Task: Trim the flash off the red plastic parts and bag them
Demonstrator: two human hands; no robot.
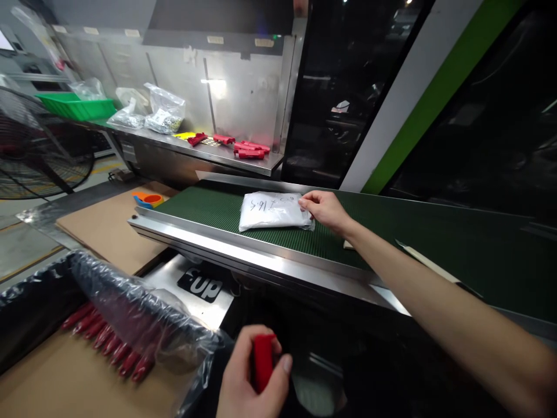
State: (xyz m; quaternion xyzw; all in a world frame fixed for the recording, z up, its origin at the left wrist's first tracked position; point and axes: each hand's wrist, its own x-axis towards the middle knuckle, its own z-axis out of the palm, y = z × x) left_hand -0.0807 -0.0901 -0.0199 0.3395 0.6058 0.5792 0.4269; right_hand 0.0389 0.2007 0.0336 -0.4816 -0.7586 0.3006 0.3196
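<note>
A white plastic packet [272,211] with handwritten marks lies flat on the green ribbed conveyor belt [204,203]. Reaching in from the right, my right hand [324,210] has its thumb and forefinger pinched at the packet's right end. My left hand [255,374], low in the middle of the view, is closed around a red plastic part [263,361] that stands upright in its fingers. Part of that red piece is hidden by the fingers.
Lower left, a box lined with clear plastic [143,302] has several red parts [108,342] in a row on cardboard. More red parts [250,150] and bagged pieces [163,113] rest on a metal shelf. A knife-like tool [430,266] lies on the belt. An orange tape roll [150,199] sits left.
</note>
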